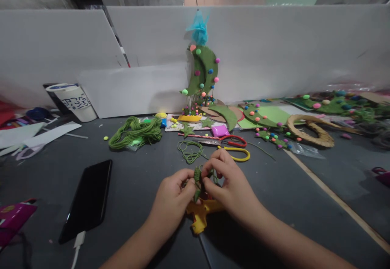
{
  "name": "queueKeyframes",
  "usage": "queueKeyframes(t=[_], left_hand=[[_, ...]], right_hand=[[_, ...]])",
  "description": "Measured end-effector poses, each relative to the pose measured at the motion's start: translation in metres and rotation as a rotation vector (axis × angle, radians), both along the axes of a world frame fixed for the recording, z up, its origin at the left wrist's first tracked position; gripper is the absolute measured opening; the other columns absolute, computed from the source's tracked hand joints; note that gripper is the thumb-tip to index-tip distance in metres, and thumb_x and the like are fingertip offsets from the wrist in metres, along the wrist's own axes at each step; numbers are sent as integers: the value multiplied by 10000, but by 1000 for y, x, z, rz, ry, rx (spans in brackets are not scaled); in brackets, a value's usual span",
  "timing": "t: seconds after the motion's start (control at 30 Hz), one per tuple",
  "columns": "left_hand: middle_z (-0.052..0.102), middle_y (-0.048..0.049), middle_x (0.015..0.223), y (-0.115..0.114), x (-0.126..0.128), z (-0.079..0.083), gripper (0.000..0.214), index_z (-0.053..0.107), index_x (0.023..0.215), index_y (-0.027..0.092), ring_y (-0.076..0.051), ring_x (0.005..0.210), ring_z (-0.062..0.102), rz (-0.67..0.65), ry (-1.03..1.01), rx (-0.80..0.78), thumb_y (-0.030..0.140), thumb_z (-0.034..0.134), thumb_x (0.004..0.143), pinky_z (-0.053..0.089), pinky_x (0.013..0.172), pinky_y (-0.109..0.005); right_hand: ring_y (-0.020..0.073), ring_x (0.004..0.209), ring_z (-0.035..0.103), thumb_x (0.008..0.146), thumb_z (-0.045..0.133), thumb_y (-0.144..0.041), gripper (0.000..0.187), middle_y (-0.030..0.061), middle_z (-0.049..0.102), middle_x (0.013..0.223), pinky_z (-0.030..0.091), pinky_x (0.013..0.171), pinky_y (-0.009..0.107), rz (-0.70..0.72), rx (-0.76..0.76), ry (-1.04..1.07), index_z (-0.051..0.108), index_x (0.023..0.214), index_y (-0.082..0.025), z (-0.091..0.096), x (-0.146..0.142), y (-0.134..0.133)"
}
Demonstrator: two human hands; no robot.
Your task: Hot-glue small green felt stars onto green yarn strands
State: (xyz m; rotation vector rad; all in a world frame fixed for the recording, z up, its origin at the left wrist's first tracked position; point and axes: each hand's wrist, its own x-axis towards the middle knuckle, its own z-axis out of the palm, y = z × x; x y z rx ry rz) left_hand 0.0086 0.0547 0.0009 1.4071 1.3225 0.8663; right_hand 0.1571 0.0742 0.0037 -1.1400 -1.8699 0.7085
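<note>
Between thumb and fingers, my left hand [174, 192] pinches a small green yarn-wrapped piece [197, 175], which looks like part of a star. My right hand [227, 179] is closed at the same piece's right side, its fingertips pressed on green yarn there; the exact hold is partly hidden. Just below both hands lies a yellow glue gun [199, 222]. Beyond them on the table are a loose coil of green yarn [190, 152] and scissors [234, 141] with red and yellow handles. Finished green stars [186, 129] rest farther back.
A black phone [88, 196] with a white cable lies left. Behind it is a green yarn skein [135, 133]. A paper cup [74, 102] stands at the back left. A green moon ornament [207, 70] hangs against the white partition [274, 49]; a brown ring [310, 133] lies right.
</note>
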Motion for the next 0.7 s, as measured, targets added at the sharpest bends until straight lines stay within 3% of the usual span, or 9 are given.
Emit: queueKeyframes(t=[0.37, 0.7], left_hand=[[571, 21, 585, -2, 2, 2, 200, 651, 797, 146, -108, 545, 537, 6, -100, -50, 176, 454, 776, 423, 535, -202], [565, 9, 575, 3, 0, -2, 184, 637, 787, 135, -119, 516, 538, 27, -187, -159, 227, 482, 749, 445, 540, -233]], right_hand=[[148, 753, 461, 677, 503, -18, 195, -5, 444, 758, 364, 657, 274, 49, -5, -88, 586, 682, -195, -2, 1, -1], [152, 725, 443, 738, 515, -81, 151, -3, 452, 724, 335, 643, 280, 63, 116, -205, 610, 723, -197, 0, 2, 0]])
